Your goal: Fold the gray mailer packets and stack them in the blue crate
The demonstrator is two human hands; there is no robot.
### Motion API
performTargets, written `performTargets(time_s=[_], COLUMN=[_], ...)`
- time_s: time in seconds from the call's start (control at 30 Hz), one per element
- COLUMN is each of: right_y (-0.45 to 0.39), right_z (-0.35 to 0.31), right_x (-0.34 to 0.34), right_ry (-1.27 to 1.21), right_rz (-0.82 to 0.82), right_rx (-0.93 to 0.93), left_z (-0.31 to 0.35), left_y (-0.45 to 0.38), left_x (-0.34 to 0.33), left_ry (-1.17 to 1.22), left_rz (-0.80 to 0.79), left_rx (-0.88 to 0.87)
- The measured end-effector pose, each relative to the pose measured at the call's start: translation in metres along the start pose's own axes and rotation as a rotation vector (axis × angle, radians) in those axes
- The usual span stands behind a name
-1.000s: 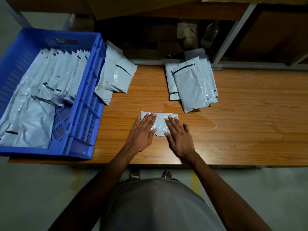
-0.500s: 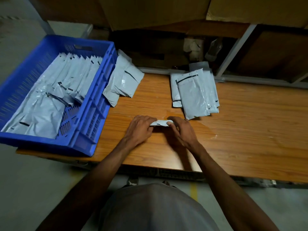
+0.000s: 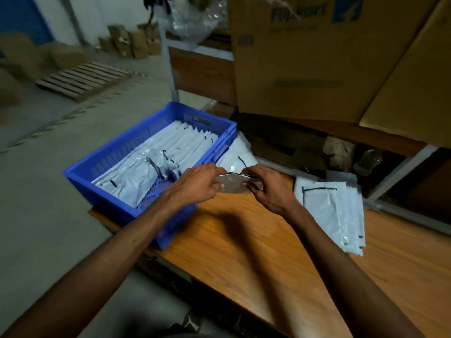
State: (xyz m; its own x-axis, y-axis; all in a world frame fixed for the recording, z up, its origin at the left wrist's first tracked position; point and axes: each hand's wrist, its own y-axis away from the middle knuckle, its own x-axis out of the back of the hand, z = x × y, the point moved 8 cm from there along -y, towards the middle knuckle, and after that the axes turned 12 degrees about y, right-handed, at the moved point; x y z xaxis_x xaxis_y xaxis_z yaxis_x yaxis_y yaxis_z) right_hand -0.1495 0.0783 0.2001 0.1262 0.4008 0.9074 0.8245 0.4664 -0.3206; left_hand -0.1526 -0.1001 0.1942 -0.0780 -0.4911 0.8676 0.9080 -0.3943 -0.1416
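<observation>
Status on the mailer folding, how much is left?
Done: a row of folded packets already stands in the blue crate. In hand: left hand and right hand hold one folded packet above the table. Left: the flat pile and a few beside the crate.

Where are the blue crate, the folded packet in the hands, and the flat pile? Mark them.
blue crate (image 3: 114, 152): head view, left wall.
folded packet (image 3: 230, 185): head view, middle, between hands.
flat pile (image 3: 329, 211): head view, top packet's face.
</observation>
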Motion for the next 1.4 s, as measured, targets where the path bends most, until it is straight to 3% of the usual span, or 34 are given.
performTargets(time_s=[0.27, 0.57, 0.9, 1.17, 1.4], right_y=[-0.102, -0.192, -0.240, -0.249, -0.257], right_z=[-0.084, -0.148, -0.187, -0.187, -0.194], right_x=[0.003, -0.063, -0.175, -0.243, -0.261], right_ry=[-0.156, -0.144, -0.189, 0.064, 0.226], right_rz=[0.049, -0.061, -0.335, -0.507, -0.668], right_rx=[0.199, 0.301, 0.318, 0.337, 0.414], left_z=[-0.049, -0.143, -0.254, -0.288, -0.298], left_y=[0.042, 0.067, 0.077, 0.074, 0.066], left_x=[0.121, 0.150, 0.118, 0.090, 0.075], left_ry=[-0.136, -0.187, -0.234, -0.122, -0.116], left_rz=[0.165, 0.182, -0.064, -0.236, -0.310], left_rx=[0.127, 0.282, 0.464, 0.586, 0.619])
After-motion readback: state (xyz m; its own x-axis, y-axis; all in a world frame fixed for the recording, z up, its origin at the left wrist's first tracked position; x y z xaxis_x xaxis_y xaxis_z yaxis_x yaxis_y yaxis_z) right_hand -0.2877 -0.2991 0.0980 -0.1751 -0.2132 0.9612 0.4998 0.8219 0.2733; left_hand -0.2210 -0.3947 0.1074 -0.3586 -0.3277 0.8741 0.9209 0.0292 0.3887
